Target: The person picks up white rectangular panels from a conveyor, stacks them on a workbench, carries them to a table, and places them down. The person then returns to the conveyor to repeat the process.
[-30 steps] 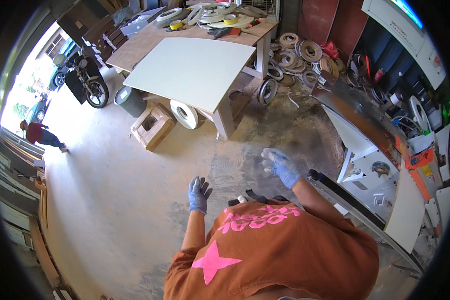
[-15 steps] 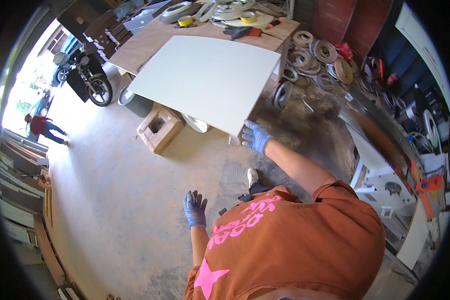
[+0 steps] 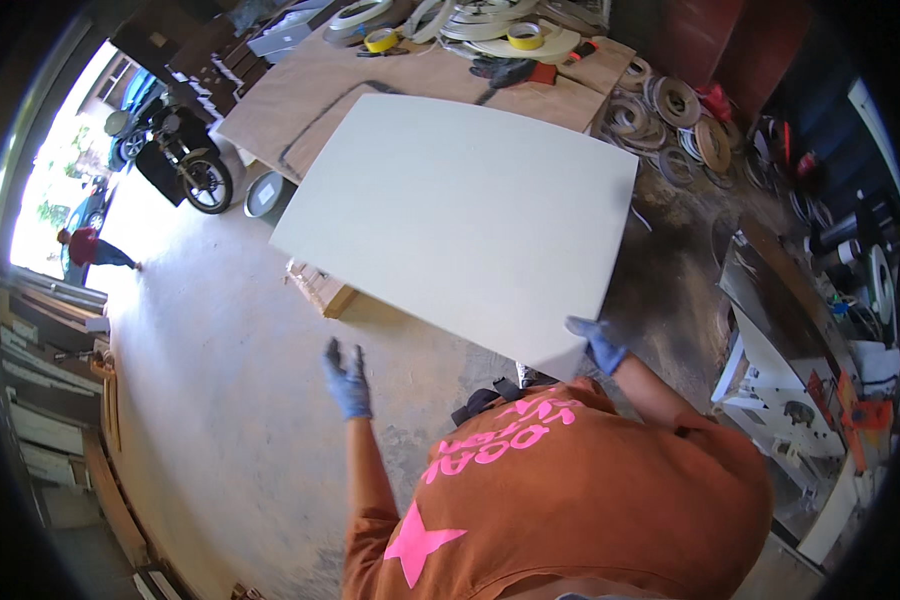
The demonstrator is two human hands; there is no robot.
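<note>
A large white flat panel (image 3: 460, 230) juts out from the wooden worktable (image 3: 270, 125), its near corner close to my body. My right hand (image 3: 602, 347), in a blue-grey glove, grips that near right corner, thumb on the top face; the fingers beneath are hidden. My left hand (image 3: 347, 382), gloved alike, is held above the floor, left of the panel's near edge and apart from it. Its fingers are spread and hold nothing. Under the panel's left side part of a wooden block (image 3: 320, 290) shows.
Yellow tape rolls (image 3: 381, 40), edging coils and a dark glove (image 3: 500, 70) lie on the table. More coils (image 3: 676, 102) are heaped on the floor at its right. A grey bucket (image 3: 268, 195), a motorcycle (image 3: 185, 160) and a person (image 3: 92, 248) are left; a machine (image 3: 790, 390) stands right.
The panel has come toward me and to the right, with my right hand on its corner. More of the tabletop shows behind it. My left hand has moved forward and left.
</note>
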